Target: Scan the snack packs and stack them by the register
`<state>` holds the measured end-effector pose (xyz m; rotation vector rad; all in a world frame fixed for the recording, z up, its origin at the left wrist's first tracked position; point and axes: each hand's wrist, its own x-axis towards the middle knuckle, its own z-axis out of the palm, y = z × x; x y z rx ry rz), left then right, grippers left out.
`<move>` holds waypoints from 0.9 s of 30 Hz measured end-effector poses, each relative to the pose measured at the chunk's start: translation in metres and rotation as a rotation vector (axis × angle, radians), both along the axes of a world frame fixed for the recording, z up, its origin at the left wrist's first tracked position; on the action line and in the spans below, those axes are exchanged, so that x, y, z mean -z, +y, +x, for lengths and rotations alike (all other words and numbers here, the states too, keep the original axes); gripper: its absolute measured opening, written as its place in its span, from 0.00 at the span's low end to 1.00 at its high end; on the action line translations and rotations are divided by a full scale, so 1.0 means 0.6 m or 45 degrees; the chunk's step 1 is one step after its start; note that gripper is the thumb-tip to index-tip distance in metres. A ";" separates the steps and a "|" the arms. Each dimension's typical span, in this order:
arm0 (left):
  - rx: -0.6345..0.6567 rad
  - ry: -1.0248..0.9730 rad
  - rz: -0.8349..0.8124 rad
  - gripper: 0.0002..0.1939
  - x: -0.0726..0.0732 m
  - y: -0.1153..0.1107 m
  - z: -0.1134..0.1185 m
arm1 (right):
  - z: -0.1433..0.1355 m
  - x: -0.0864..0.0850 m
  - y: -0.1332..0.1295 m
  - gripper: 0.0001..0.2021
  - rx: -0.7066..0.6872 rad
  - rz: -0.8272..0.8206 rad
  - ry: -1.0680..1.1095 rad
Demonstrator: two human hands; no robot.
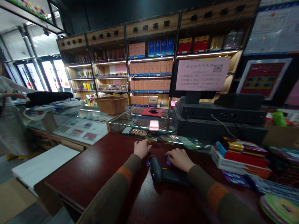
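A dark barcode scanner with a small blue light lies on the dark red wooden table between my forearms. My left hand is just beyond it, palm down near the table's far edge, with the thumb apart from the fingers and nothing seen in it. To the right, my right hand has its fingers bent down over a small shiny purple packet, partly hidden by the fingertips. Another small purple wrapped piece sits beside the scanner's head, near my left wrist.
Stacked boxes and packets crowd the right side. Beyond the table stand a glass counter, a wicker basket and a monitor with a pink notice. A person stands at far left beside dark cloth.
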<state>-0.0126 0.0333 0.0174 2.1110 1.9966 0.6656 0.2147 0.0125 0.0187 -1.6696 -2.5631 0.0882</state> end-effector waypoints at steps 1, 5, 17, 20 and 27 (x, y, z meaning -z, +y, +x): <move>0.007 -0.008 -0.001 0.12 0.002 0.002 -0.001 | -0.004 -0.001 0.003 0.17 -0.005 -0.001 -0.003; 0.044 -0.047 -0.001 0.11 0.013 0.011 -0.002 | -0.020 0.004 0.020 0.17 -0.017 0.016 0.009; 0.152 -0.146 -0.058 0.14 0.036 0.025 -0.013 | -0.048 0.021 0.050 0.29 -0.144 0.034 0.139; 0.220 -0.175 -0.052 0.17 0.037 0.023 -0.013 | -0.050 0.025 0.054 0.34 -0.137 0.029 0.282; 0.404 -0.203 0.054 0.19 0.041 0.016 -0.016 | -0.058 0.030 0.058 0.37 -0.280 0.092 0.572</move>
